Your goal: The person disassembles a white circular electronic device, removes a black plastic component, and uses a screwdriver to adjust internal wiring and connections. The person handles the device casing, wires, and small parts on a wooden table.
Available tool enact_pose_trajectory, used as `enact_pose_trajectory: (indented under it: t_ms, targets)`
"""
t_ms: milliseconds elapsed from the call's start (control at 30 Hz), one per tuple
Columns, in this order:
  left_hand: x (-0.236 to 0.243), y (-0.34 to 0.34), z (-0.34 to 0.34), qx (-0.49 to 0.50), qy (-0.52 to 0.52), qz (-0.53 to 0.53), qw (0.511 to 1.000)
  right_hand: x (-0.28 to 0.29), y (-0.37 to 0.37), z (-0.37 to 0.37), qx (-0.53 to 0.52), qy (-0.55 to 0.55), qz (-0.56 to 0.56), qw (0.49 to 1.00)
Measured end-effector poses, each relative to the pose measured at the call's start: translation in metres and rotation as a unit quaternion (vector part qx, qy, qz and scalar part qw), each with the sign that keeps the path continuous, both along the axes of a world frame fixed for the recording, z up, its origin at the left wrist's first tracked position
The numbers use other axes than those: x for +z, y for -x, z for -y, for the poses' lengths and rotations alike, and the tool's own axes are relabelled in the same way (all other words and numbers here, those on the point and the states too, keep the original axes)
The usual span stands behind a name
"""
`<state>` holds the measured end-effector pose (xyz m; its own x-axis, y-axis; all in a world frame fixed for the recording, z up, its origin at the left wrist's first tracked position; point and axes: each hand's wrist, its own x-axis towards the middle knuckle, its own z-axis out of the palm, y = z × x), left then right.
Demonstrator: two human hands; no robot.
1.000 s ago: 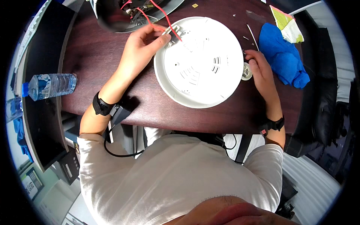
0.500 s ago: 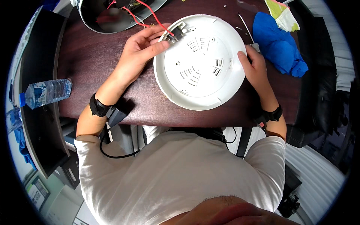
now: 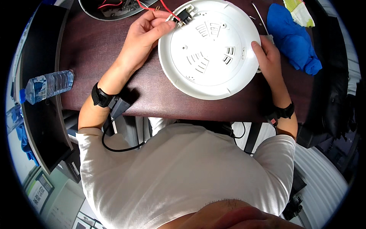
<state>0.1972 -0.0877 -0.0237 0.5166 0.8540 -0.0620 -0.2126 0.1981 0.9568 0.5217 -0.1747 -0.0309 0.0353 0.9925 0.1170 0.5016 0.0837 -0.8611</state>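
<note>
A round white plastic base (image 3: 213,70) with a raised rim and several groups of vent slots is held over the table. My right hand (image 3: 270,59) grips its right edge, thumb on the top face and fingers hidden beneath. At the upper left rim, my left hand (image 3: 146,34) is closed, its thumb against a small black switch-like part (image 3: 183,16) set at the edge. Whether the left fingers pinch the part, the rim or both is hard to make out. A red wire (image 3: 169,8) runs up from the black part.
The dark brown table (image 3: 99,68) carries a metal housing (image 3: 114,17) with red wires inside, a blue cloth (image 3: 291,38), a yellow-green and white wrapper (image 3: 301,13) and a thin white stick (image 3: 260,17). A water bottle (image 3: 49,86) stands out at the left.
The view has shifted, so the table sits higher in the picture. Both hands keep their hold on the white base, which is a little farther right, with its black part showing more clearly.
</note>
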Motion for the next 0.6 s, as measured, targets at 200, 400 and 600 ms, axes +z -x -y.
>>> enact_pose_trajectory:
  t_ms: [200, 400, 600]
  targets:
    - [0.003, 0.0, 0.002, 0.0, -0.041, -0.016, 0.999, 0.0, -0.001, -0.001, 0.004, 0.006, -0.014, 1.0]
    - [0.01, 0.0, 0.006, -0.031, -0.086, 0.013, 0.996, -0.004, -0.001, -0.001, -0.036, -0.036, -0.031, 0.998]
    - [0.014, -0.004, 0.01, -0.064, -0.077, -0.004, 0.995, -0.003, -0.004, -0.001, -0.044, -0.014, -0.046, 0.998]
